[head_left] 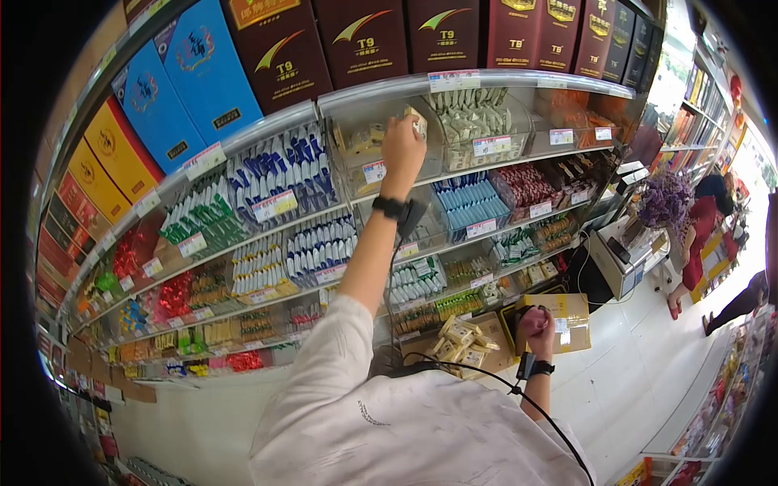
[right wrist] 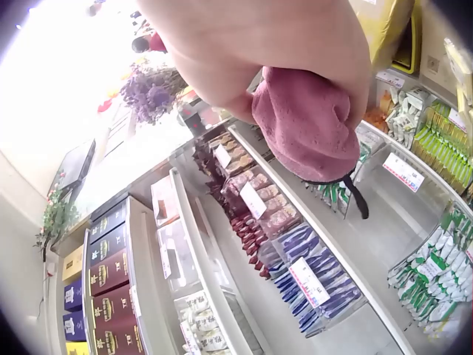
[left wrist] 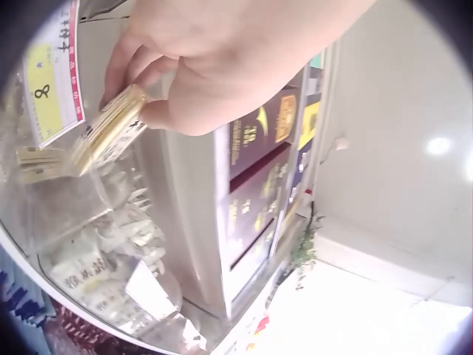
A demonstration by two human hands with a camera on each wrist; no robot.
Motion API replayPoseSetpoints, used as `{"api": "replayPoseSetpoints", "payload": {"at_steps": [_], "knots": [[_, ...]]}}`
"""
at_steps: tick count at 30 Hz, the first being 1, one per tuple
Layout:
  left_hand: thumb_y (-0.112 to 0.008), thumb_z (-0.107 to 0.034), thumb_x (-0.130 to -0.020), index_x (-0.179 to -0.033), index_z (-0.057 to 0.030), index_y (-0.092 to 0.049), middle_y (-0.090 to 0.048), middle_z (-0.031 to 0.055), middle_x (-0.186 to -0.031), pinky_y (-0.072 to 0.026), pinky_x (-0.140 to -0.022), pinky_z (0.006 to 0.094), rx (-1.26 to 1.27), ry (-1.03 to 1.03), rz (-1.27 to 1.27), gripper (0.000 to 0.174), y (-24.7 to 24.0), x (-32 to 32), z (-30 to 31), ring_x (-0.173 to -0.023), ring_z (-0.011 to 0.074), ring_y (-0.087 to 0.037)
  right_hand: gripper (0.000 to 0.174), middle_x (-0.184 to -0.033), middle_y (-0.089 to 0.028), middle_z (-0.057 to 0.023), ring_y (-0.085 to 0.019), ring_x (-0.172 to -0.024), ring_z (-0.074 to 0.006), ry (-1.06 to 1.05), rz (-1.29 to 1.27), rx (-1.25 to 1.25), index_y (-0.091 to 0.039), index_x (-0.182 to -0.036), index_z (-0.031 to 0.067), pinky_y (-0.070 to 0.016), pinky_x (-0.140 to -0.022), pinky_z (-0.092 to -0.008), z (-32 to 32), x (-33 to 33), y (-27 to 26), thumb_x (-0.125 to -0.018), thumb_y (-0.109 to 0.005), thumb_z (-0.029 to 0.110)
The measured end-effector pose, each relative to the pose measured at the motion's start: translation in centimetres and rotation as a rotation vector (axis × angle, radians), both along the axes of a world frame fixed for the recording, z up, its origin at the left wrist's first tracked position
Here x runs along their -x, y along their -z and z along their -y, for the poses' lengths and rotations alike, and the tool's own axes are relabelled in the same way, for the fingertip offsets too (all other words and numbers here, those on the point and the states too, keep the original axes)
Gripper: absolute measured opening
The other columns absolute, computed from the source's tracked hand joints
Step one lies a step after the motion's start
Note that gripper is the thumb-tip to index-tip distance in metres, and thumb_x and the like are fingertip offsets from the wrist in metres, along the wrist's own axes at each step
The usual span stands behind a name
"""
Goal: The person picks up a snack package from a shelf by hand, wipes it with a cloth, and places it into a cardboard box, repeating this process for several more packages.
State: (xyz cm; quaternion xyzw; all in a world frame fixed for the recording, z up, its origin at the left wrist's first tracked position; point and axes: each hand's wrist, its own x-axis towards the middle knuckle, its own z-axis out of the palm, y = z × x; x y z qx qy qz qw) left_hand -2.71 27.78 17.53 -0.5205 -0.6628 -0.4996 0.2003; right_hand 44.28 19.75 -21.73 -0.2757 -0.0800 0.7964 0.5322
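My left hand (head_left: 403, 154) reaches up to a clear bin on the upper shelf and pinches a small stack of flat yellow-wrapped snack packets (left wrist: 112, 127) between thumb and fingers. Similar yellow packets (head_left: 362, 139) lie inside that bin, just beside the hand. Low on the right, my right hand (head_left: 540, 324) grips a bunched pink cloth (right wrist: 307, 126), which has a dark loop hanging from its edge. More yellow packets (head_left: 462, 343) are heaped in an open cardboard box (head_left: 496, 330) below, left of the right hand.
Clear bins of white packets (head_left: 478, 121), blue-and-white packets (head_left: 284, 174) and light blue packets (head_left: 470, 202) line the shelves. Price tags (head_left: 374, 172) run along the shelf edges. Tall boxed goods (head_left: 361, 40) stand on top. Purple flowers (head_left: 666, 194) and a person in red (head_left: 702, 243) are at the right.
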Motion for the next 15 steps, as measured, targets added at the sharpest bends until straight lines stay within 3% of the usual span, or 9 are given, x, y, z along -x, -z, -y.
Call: {"api": "replayPoseSetpoints", "payload": {"at_steps": [3,4,6,7,9,10,13,15], "knots": [[-0.06,-0.001,-0.092,-0.108,-0.0082,-0.07,-0.062,0.0137,-0.101,-0.0529,-0.071,0.0456,-0.202,0.135,-0.049,0.02,-1.2,-3.3,5.7,-0.087,0.0387,-0.065,0.015,-0.108,-0.067,-0.0045,-0.067,-0.098,-0.0169,0.157,0.111,-0.079,-0.06,-0.113,0.0159,-0.0594,-0.077,-0.0333,0.3,2.4,-7.0,-0.103,-0.06,0.027],[-0.06,-0.001,-0.093,-0.109,-0.0079,-0.07,-0.061,0.0133,-0.099,-0.0527,-0.07,0.0438,-0.243,0.162,-0.035,0.02,-1.5,-4.2,7.2,-0.085,0.037,-0.065,0.018,-0.111,-0.067,-0.0056,-0.067,-0.102,-0.0177,0.085,0.1,-0.159,-0.059,-0.117,0.0129,-0.0574,-0.084,-0.0339,-0.6,2.3,-7.5,-0.106,-0.055,0.028],[-0.059,-0.001,-0.095,-0.11,-0.0073,-0.07,-0.06,0.0123,-0.094,-0.0522,-0.069,0.0401,-0.321,0.215,-0.005,0.02,-1.7,-5.6,9.7,-0.081,0.0335,-0.064,0.022,-0.113,-0.067,-0.0049,-0.066,-0.104,-0.0164,0.03,0.094,-0.289,-0.059,-0.122,0.0121,-0.056,-0.085,-0.0328,-1.4,4.0,-10.8,-0.107,-0.054,0.028],[-0.06,-0.002,-0.096,-0.112,-0.0073,-0.07,-0.061,0.0114,-0.095,-0.0522,-0.069,0.0381,-0.257,0.289,0.046,0.02,-1.2,-6.0,10.7,-0.081,0.0302,-0.065,0.024,-0.114,-0.068,-0.0045,-0.066,-0.105,-0.0157,0.002,0.095,-0.35,-0.059,-0.125,0.0118,-0.0553,-0.086,-0.0322,-1.4,5.0,-12.7,-0.107,-0.054,0.028],[-0.061,-0.004,-0.097,-0.115,-0.0072,-0.07,-0.062,0.0097,-0.095,-0.0521,-0.069,0.0341,-0.136,0.43,0.153,0.02,-0.2,-6.9,12.6,-0.08,0.0236,-0.065,0.039,-0.118,-0.066,-0.0028,-0.065,-0.109,-0.0141,0.013,0.252,-0.392,-0.049,-0.145,0.0141,-0.0512,-0.097,-0.0326,-1.6,7.1,-15.3,-0.109,-0.051,0.028],[-0.063,-0.009,-0.099,-0.123,-0.0054,-0.068,-0.069,0.0085,-0.115,-0.0548,-0.076,0.0263,0.033,0.562,0.32,0.025,0.3,-7.4,14.0,-0.093,0.0134,-0.068,0.044,-0.121,-0.065,-0.003,-0.063,-0.113,-0.0134,-0.026,0.235,-0.434,-0.045,-0.15,0.0124,-0.0502,-0.098,-0.0328,-1.8,8.0,-15.9,-0.109,-0.05,0.029],[-0.064,-0.011,-0.1,-0.13,-0.0046,-0.064,-0.069,0.0096,-0.116,-0.0545,-0.077,0.0257,0.196,0.848,0.568,0.031,2.8,-9.1,16.1,-0.094,0.0113,-0.067,0.039,-0.125,-0.064,-0.0019,-0.063,-0.111,-0.0114,-0.078,0.185,-0.461,-0.051,-0.145,0.0075,-0.0489,-0.096,-0.0286,0.3,11.9,-21.9,-0.11,-0.049,0.024],[-0.064,-0.012,-0.1,-0.135,-0.0042,-0.06,-0.07,0.0101,-0.116,-0.0543,-0.076,0.0256,0.182,0.821,0.624,0.036,4.3,-11.1,17.0,-0.094,0.011,-0.067,0.041,-0.128,-0.062,-0.0033,-0.062,-0.112,-0.0125,-0.128,0.116,-0.464,-0.047,-0.147,0.0062,-0.0485,-0.097,-0.0295,2.6,14.7,-26.8,-0.11,-0.048,0.025]]}}
